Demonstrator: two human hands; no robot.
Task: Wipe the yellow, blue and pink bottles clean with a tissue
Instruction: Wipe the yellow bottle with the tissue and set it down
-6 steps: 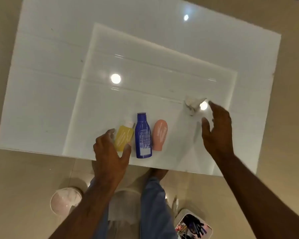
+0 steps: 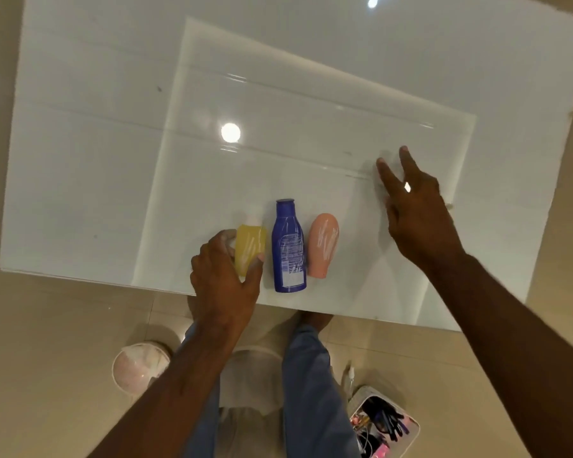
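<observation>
Since the earlier frame the right hand (image 2: 417, 219) has travelled over the spot where the crumpled tissue lay, so the tissue is now hidden beneath it — whether the hand has hold of it cannot be told. Two fingers (image 2: 389, 175) stretch straight out toward the far edge of the surface (image 2: 80, 160), the others bend under, and nothing shows between them. The left hand (image 2: 225, 276) has closed in as well: its fingers and thumb now curl around the lower part of the yellow bottle (image 2: 250, 242), gripping it where it lies near the near edge. All three bottles lie flat, side by side, caps pointing toward the far edge. Just right of the yellow one is the blue bottle (image 2: 288, 246), the longest of the three, its printed label facing up; beside that lies the pink bottle (image 2: 323, 246), the nearest to the right hand but apart from it. Yellow and pink both carry pale streaks on their upper sides. Below the near edge of the surface the person's blue trouser legs (image 2: 311, 375) show against the tiled floor — with a round pink bin (image 2: 139, 366) to the left and a small open case of dark items (image 2: 382, 421) to the right.
</observation>
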